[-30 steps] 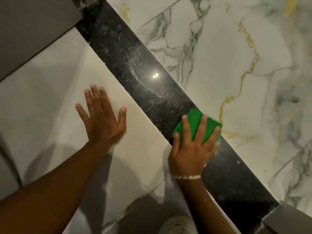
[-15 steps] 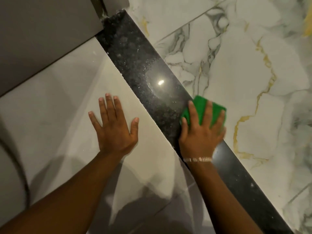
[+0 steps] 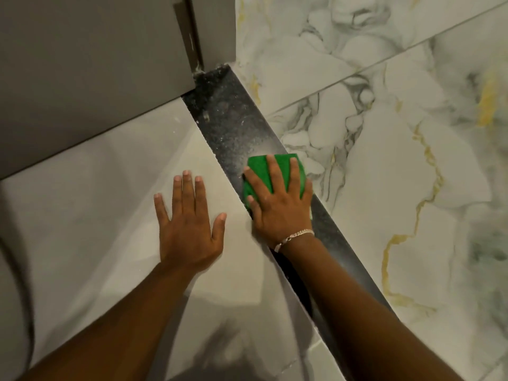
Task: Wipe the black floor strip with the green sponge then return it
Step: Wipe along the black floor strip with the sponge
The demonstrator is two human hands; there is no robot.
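The green sponge (image 3: 276, 171) is a bright, flat, slightly rumpled pad with a coarse scouring texture, its far edge and corners showing past the fingertips. It lies on the black floor strip (image 3: 233, 125), a speckled dark stone band that runs from about 11 o'clock, where it meets a grey door frame (image 3: 214, 28), down toward 5 o'clock. The stretch beyond the sponge is dusted with pale specks and grit; the stretch nearer the wrist looks darker and glossier.

The right hand (image 3: 277, 204) presses flat on the sponge, fingers spread across its top and thumb along its 9 o'clock edge: a flat, pressing grip, not a closed one. A silver chain bracelet (image 3: 295, 237) circles that wrist. The left hand (image 3: 188, 224) holds nothing; its open palm is flat on the plain pale floor tile (image 3: 96, 215) at 9 o'clock of the strip, fingers pointing to 12. At 3 o'clock of the strip lies marble-patterned tile (image 3: 398, 174) with grey and gold veins.

Compared with half a second ago, the sponge and right hand have travelled along the strip toward 11 o'clock, closer to the door frame. The bright light reflection seen ahead of the sponge no longer shows on the stone. The left hand has kept its braced pose, and now sits closer beside the right.
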